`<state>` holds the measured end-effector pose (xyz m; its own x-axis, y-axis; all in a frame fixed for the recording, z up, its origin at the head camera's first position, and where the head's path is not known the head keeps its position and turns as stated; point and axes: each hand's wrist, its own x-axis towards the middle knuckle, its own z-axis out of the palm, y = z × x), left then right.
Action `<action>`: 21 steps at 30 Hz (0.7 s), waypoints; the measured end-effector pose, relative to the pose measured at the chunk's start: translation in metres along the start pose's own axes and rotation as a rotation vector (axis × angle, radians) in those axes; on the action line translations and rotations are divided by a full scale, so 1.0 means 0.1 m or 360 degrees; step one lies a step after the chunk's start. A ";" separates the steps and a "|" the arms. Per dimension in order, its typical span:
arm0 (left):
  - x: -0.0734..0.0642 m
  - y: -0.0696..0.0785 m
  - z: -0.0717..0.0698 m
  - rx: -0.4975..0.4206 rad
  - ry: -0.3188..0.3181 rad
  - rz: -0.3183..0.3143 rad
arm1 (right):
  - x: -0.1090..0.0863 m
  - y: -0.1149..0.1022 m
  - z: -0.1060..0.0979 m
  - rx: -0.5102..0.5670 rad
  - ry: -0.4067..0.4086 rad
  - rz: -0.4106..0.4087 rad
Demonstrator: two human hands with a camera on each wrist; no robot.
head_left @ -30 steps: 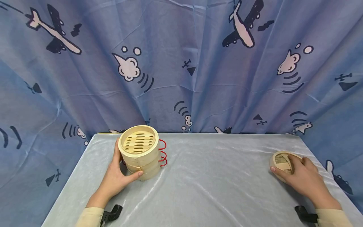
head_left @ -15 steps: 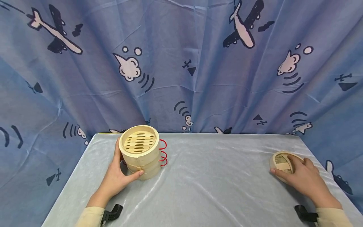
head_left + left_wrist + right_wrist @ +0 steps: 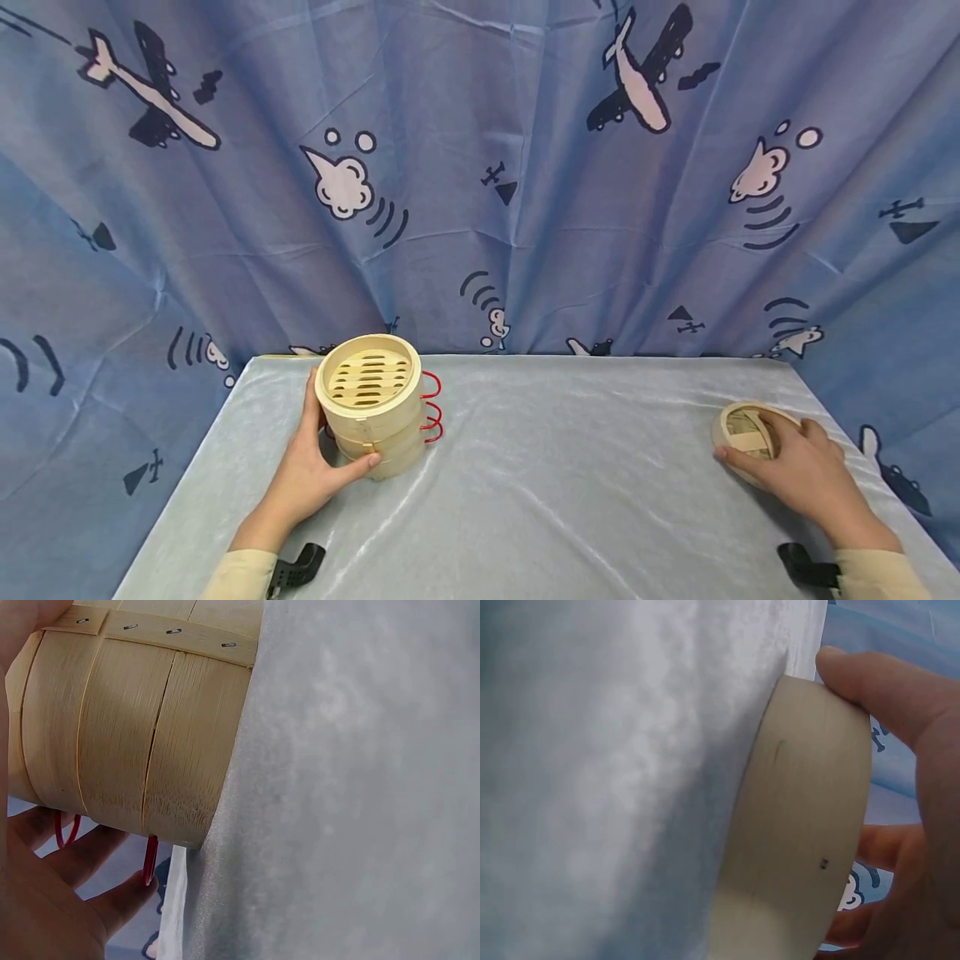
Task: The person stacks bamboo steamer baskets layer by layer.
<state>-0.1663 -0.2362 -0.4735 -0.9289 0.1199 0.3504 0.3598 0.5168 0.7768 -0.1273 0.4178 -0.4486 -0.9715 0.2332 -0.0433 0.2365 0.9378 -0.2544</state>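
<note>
Nearest, at the bottom of the head view, are two cream sleeves (image 3: 242, 575), one at 7 o'clock and one at 5 o'clock. Each wrist wears a black band (image 3: 298, 568). A bit farther, the left hand (image 3: 303, 471) is at about 7 o'clock. It is wrapped round a tall stack of round baskets (image 3: 378, 429), with its thumb on the near side and its fingers behind. The right hand (image 3: 810, 467), at 4 o'clock, holds a round lid (image 3: 746, 442), its thumb on the edge. A pale strip runs across the lid's top. The stack stands upright on a gray cloth (image 3: 570, 450), and the lid is on that cloth too, well apart from it. The stack's top has rows of long holes. Red loops (image 3: 440, 383) stick out toward 3 o'clock. Farthest, up at 12 o'clock, hangs a blue curtain (image 3: 480, 208) with planes (image 3: 161, 102) and clouds (image 3: 345, 185).
</note>
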 end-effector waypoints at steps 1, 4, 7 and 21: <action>0.00 0.00 0.00 0.0004 0.0002 0.0003 | 0.00 0.00 0.00 0.0000 0.0006 0.0003; 0.00 0.00 0.00 -0.0001 0.0002 0.0001 | -0.02 -0.01 0.01 0.0004 0.0040 0.0015; -0.01 0.04 0.00 -0.0006 -0.0004 -0.0008 | -0.03 -0.02 0.01 0.0014 0.0080 0.0019; -0.01 0.00 0.02 0.0003 0.0010 0.0010 | 0.01 -0.19 0.00 0.0037 0.0159 -0.0138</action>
<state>-0.1659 -0.2348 -0.4743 -0.9261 0.1179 0.3585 0.3654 0.5175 0.7737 -0.1328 0.4000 -0.4435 -0.9812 0.1771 0.0763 0.1499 0.9495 -0.2755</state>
